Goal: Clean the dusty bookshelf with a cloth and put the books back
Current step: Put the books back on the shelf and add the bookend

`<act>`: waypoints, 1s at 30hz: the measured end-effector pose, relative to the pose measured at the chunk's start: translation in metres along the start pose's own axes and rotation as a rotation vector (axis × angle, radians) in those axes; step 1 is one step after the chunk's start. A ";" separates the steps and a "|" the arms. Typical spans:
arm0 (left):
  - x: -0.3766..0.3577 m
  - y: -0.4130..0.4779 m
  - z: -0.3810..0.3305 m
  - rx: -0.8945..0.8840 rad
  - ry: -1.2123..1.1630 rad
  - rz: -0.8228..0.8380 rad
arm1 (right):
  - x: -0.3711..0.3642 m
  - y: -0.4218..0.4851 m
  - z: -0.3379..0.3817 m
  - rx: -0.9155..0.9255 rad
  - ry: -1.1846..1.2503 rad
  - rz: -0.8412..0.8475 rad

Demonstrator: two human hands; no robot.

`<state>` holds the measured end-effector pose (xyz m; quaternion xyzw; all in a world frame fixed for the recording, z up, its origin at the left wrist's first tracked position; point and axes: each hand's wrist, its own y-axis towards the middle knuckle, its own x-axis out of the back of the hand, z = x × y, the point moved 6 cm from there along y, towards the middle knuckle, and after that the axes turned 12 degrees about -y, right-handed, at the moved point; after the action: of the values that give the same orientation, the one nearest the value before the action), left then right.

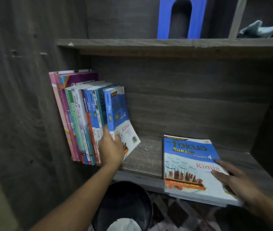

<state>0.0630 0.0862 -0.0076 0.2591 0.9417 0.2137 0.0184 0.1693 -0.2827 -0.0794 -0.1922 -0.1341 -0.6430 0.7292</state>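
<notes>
A row of several upright books (82,124) stands against the left wall of the dark wooden shelf (149,157). The rightmost one, a blue and white Kimia book (120,114), leans to the right. My left hand (111,147) presses against its lower cover and spine with the fingers laid on it. Another blue Fokus Kimia book (189,164) lies flat on the shelf's right part, overhanging the front edge. My right hand (232,179) rests on its right side with fingers spread straight. A light blue cloth (262,30) lies on the upper shelf at the top right.
A blue bookend or holder (180,17) stands on the upper shelf board (165,44). Below the shelf's front edge sits a black bin (124,205) with white paper inside. A patterned floor shows at the bottom right.
</notes>
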 end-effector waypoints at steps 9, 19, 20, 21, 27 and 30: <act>0.021 0.010 0.019 0.064 0.780 0.570 | 0.000 0.001 0.000 -0.009 0.023 0.034; 0.014 0.009 0.031 -0.016 0.793 0.414 | -0.001 0.003 -0.005 -0.041 0.002 0.041; 0.012 0.009 0.032 -0.009 0.797 0.394 | -0.001 0.003 -0.005 -0.041 0.000 0.043; 0.009 0.009 0.031 -0.017 0.809 0.379 | 0.000 0.003 -0.006 -0.042 -0.007 0.044; 0.002 -0.004 0.022 -0.045 0.942 0.451 | -0.001 0.003 -0.001 -0.007 -0.028 0.046; -0.018 -0.028 0.031 -0.028 0.848 0.569 | 0.000 0.002 0.000 0.002 -0.031 0.042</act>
<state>0.0695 0.0678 -0.0486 0.3953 0.7557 0.3091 -0.4209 0.1710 -0.2823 -0.0794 -0.2042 -0.1419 -0.6242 0.7407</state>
